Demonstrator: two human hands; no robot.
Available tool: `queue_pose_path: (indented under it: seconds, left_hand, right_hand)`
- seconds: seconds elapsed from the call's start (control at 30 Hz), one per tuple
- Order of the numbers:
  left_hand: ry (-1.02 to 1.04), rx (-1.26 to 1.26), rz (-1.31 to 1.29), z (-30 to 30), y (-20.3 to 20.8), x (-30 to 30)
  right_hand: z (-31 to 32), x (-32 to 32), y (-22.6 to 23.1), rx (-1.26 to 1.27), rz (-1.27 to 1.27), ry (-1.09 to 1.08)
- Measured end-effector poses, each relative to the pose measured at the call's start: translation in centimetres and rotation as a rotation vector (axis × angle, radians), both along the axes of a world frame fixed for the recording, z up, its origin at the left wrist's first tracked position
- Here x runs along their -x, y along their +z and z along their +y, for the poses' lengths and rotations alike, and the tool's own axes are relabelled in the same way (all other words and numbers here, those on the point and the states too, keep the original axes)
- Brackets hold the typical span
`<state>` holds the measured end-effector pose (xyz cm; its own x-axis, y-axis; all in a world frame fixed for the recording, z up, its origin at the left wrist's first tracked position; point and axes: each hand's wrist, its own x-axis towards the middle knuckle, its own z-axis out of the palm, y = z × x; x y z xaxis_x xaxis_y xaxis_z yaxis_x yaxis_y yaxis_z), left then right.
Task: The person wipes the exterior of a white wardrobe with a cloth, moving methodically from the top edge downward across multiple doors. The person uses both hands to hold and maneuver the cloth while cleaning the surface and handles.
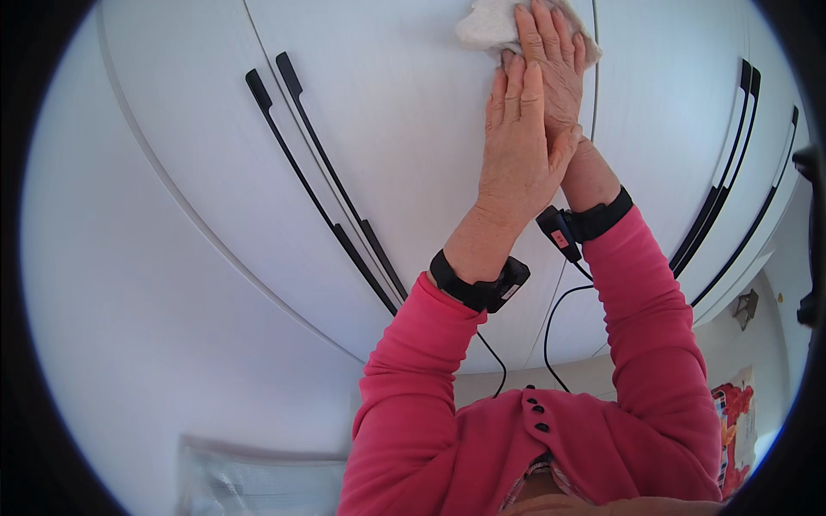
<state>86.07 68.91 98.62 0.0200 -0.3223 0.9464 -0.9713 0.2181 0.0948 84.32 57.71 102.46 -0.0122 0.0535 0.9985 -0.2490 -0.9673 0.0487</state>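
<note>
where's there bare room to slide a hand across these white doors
Free: the white door between the left black handles and the left hand; the next door between the right hand and the right black handles. Crowded: upper centre, where the hands overlap, the right one on a pale cloth.

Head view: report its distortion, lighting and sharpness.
In the head view, the fisheye bows the white doors' seams near the dark circular rim; in the head view, light looks soft and cool, without harsh glare; in the head view, the left hand and right hand look reasonably sharp.
</note>
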Motion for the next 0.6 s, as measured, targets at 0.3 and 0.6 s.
queue_pose_path:
  seconds: [0.3, 0.6]
  left_hand:
    - [0.118, 0.008, 0.294, 11.4, -6.1, -7.2]
    - [0.083, -0.079, 0.571, 13.2, -16.8, -5.8]
  right_hand:
    - [12.2, -8.3, -3.7, 0.128, 0.445, 0.102]
    - [12.3, -8.4, -13.2, 0.28, 0.745, 0.215]
